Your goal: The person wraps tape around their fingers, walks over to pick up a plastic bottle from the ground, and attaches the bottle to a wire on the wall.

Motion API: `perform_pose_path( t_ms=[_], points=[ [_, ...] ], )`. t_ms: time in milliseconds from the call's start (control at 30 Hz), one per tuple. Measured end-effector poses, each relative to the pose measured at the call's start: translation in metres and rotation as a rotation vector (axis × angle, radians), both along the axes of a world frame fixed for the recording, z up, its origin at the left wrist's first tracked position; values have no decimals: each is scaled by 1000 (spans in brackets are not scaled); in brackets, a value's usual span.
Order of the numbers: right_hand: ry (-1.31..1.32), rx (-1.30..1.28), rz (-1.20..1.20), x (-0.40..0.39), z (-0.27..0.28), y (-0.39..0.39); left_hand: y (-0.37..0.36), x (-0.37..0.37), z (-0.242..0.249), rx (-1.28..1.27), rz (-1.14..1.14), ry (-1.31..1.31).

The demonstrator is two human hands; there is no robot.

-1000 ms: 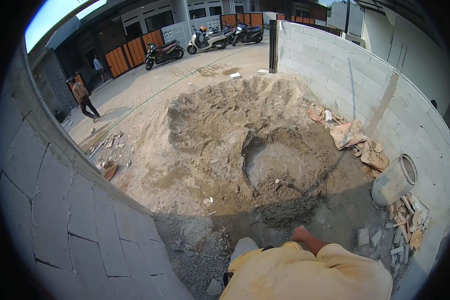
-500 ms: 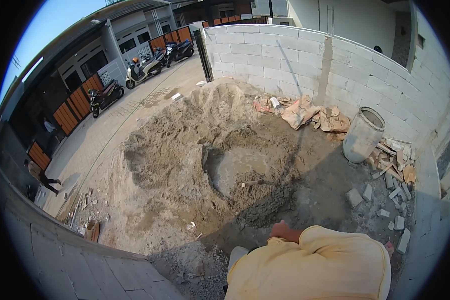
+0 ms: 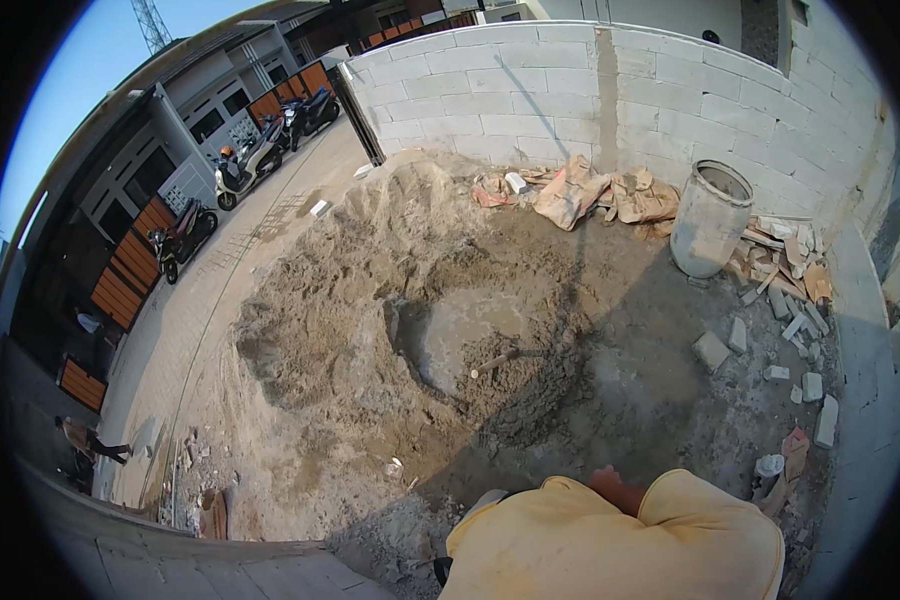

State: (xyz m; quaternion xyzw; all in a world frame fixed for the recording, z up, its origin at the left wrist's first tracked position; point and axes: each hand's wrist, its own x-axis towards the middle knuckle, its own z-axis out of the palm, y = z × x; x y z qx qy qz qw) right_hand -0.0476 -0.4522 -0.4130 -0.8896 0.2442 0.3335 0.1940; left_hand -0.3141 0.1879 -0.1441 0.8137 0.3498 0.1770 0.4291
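My right hand (image 3: 603,478) is low in front of my body, partly covered by my yellow shirt (image 3: 610,545). Its fingers are too hidden to tell whether they hold anything. My left hand is out of view. Ahead lies a heap of sand (image 3: 320,300) with a hollow holding grey, watery mix (image 3: 465,325). Wet mortar (image 3: 535,405) is piled along the hollow's near right side. A wooden tool handle (image 3: 495,362) sticks out of it, apart from my hand; the tool's head is buried.
A drum (image 3: 708,225) stands by the white block wall (image 3: 530,90), beside torn paper sacks (image 3: 575,195). Broken blocks (image 3: 711,351) and scraps lie on the right. Parked motorbikes (image 3: 247,172) line the street, where a person (image 3: 85,438) is at the far left.
My view has shifted, so the sand heap and wall sit further left and the wall higher. My right hand has drawn in closer to my shirt. The tool handle stays in the mortar.
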Motion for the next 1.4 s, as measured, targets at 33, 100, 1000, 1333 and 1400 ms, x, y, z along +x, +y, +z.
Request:
perform_pose_path(
  t_ms=[33, 100, 1000, 1333, 1400],
  points=[
    [46, 5, 15, -19, -51, -18, -56, 60, -21, -203, -39, 69],
    [141, 81, 124, -34, -93, -44, -124, 147, -57, -526, -179, 124],
    [-217, 1234, -794, 57, 226, 120, -198, 420, -54, -730, -1147, 423],
    [-427, 1519, -495, 80, 274, 215, -247, 379, -15, -1444, -988, 193],
    [-309, 1588, -598, 77, 289, 209, -245, 369, -6, -1428, -968, 282]
  ],
)
